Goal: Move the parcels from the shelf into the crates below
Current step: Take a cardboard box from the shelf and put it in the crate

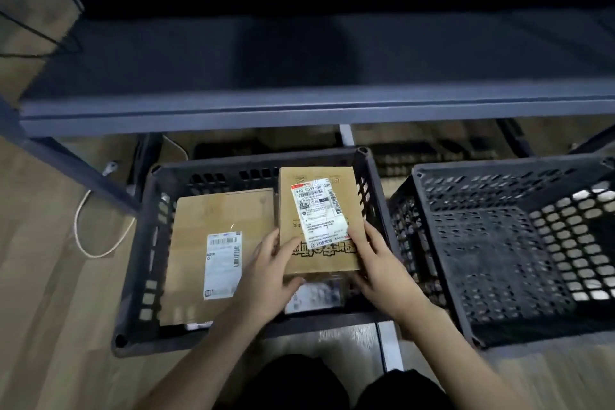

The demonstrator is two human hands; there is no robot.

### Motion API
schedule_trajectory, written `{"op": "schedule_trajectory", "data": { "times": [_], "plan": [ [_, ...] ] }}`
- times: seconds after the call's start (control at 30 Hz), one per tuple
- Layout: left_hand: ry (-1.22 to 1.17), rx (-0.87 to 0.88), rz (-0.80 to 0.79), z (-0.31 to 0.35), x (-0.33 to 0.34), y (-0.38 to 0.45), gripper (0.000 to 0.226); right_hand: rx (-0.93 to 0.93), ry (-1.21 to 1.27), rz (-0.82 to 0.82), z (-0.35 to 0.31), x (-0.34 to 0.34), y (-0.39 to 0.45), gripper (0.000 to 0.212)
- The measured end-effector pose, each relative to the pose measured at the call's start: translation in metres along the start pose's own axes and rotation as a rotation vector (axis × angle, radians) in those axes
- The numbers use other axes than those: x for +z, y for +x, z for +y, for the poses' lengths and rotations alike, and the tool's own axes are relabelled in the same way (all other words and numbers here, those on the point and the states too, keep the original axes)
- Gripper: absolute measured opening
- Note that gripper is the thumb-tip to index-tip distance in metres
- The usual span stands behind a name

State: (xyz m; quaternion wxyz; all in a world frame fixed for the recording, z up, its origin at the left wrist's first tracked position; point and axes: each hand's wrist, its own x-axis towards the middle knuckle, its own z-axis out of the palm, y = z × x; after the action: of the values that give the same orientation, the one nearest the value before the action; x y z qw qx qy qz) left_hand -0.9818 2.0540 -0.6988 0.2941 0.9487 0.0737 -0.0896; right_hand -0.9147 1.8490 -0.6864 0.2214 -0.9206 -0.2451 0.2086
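Both hands hold a flat cardboard parcel (317, 220) over the right half of the left crate (133, 280): left hand (271, 271) and right hand (377, 261) have fingers curled round its near corners. Released askew, its stiff edge may catch the perforated plastic wall or rest tilted on the larger labelled box (216, 253) just beside it.

Brown cardboard parcel (319, 220) gripped between both hands, with a white barcode label and black print; just left, a tan parcel (218, 253); black perforated crates (499, 243).

Parcel stockroom — metal shelf (299, 110), labelled parcels (213, 243), crates (499, 243)
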Motion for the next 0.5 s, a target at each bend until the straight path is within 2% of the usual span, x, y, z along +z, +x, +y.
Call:
{"op": "schedule_trajectory", "data": {
  "times": [0.27, 0.5],
  "plan": [
    [0.242, 0.051, -0.030, -0.031, 0.048, 0.036, 0.073, 0.032, -0.107, -0.094, 0.040, 0.042, 0.045, 0.076],
    [0.433, 0.079, 0.077, -0.064, 0.065, 0.054, 0.074, 0.040, -0.203, -0.122, 0.047, 0.069, 0.083, 0.076]
  ]
}}
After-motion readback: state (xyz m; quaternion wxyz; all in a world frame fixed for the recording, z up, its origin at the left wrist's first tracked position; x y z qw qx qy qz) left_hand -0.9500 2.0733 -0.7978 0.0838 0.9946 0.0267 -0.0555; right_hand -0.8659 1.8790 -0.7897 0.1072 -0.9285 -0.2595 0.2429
